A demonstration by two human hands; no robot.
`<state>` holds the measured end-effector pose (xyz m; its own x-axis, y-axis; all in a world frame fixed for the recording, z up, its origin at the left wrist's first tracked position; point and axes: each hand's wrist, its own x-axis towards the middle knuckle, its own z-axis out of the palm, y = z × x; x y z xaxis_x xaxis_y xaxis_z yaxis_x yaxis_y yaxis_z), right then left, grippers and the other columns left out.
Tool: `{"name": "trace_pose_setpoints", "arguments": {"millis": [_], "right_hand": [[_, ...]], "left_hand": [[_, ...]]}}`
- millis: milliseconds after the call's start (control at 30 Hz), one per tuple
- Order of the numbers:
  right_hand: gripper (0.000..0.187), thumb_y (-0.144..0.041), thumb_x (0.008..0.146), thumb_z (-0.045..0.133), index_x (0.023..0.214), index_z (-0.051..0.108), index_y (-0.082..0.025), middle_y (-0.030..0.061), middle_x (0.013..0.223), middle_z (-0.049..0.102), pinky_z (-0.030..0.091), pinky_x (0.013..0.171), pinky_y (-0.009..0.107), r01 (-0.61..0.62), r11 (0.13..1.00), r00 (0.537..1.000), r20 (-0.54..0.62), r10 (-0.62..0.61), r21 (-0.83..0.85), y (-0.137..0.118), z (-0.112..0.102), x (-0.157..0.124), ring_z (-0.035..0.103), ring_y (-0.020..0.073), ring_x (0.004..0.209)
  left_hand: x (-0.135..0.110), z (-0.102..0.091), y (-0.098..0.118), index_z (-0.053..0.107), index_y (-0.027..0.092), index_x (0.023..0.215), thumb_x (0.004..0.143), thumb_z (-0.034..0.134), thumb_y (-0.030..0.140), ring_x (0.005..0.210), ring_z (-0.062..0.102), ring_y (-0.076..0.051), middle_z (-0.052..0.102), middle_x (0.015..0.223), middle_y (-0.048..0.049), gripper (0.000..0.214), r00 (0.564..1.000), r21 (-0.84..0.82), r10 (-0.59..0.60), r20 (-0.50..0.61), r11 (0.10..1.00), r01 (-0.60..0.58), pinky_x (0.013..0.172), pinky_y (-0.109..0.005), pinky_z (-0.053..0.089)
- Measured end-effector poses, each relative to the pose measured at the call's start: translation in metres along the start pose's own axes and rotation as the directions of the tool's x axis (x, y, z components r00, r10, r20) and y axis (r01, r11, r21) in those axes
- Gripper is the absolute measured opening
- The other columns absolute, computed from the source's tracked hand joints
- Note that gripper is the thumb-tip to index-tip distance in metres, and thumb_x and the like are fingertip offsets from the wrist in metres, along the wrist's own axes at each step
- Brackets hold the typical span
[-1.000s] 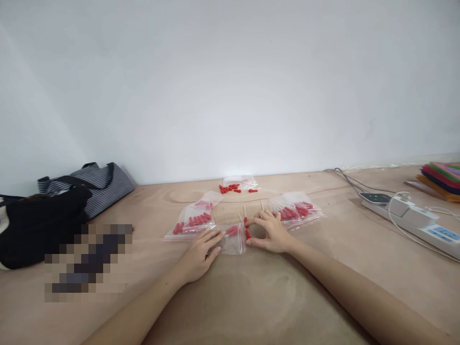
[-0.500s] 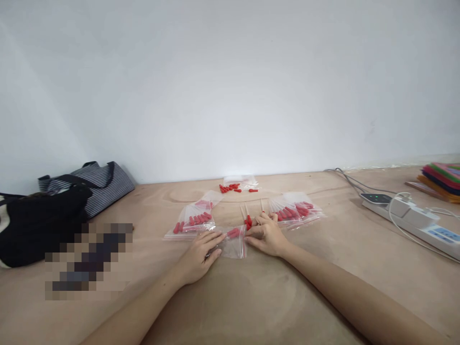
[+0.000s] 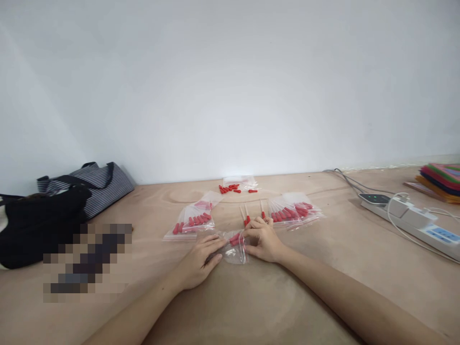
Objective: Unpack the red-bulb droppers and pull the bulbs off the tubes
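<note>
The clear bag (image 3: 232, 257) lies on the surface (image 3: 223, 306) between the 2 hands, with red pieces (image 3: 235, 238) inside. It should be light, limp and slick, likely to crumple or slide if pushed, so it is best steadied flat at its far end and pinched by the red-lined edge (image 3: 245, 257). The left hand (image 3: 203, 258) lies over that far end, thumb and fingers partly apart; whether it grips the film, I cannot tell. The right hand (image 3: 266, 239) is half curled at the edge, index and thumb near each other; what they pinch is hidden. Just beyond its fingers lie 3 red-handled sticks (image 3: 263, 214). Compared with 0.5 s ago, the bag sits slightly nearer the person and looks more bunched, and its red pieces have shifted nearer too.
</note>
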<state>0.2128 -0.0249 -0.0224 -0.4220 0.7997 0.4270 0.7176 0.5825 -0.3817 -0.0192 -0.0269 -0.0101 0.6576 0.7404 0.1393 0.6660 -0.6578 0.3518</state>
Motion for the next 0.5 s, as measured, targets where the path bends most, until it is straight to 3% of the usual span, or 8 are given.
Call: {"name": "trace_pose_setpoints", "arguments": {"millis": [233,400,500], "right_hand": [[0.023,-0.040,0.074,0.056,0.091,0.060,-0.024,0.0025,0.088,0.052,0.020,0.076,0.035,-0.026,0.987,1.000,0.006,0.027,-0.156,-0.0026,0.0044,0.0012,0.040,0.0175,0.087],[0.035,-0.055,0.063,0.063,0.078,0.062,-0.023,0.0013,0.089,0.049,0.022,0.076,0.034,-0.061,0.996,0.997,0.038,0.064,-0.070,-0.0004,0.0015,-0.0006,0.040,0.0177,0.087],[0.042,-0.059,0.058,0.064,0.084,0.062,-0.026,0.0007,0.091,0.051,0.021,0.079,0.035,-0.031,0.999,0.998,0.050,0.032,-0.027,-0.0007,-0.0006,-0.0024,0.040,0.0182,0.090]], "left_hand": [[0.0029,0.0026,-0.0026,0.051,0.026,0.118,0.086,0.031,0.017,0.118,0.041,-0.018,0.054,0.121,-0.0007,0.038,1.000,-0.037,0.008,-0.023,0.999,-0.008,0.097,-0.038,0.037],[0.0023,0.0033,-0.0023,0.048,0.025,0.120,0.086,0.034,0.021,0.119,0.039,-0.020,0.051,0.124,-0.0018,0.037,0.999,-0.028,-0.031,-0.027,0.999,0.030,0.099,-0.043,0.033],[0.0023,0.0027,-0.0016,0.048,0.024,0.120,0.086,0.035,0.023,0.119,0.039,-0.021,0.051,0.124,-0.0024,0.037,0.999,-0.027,-0.044,-0.022,0.999,0.044,0.100,-0.044,0.033]]}}
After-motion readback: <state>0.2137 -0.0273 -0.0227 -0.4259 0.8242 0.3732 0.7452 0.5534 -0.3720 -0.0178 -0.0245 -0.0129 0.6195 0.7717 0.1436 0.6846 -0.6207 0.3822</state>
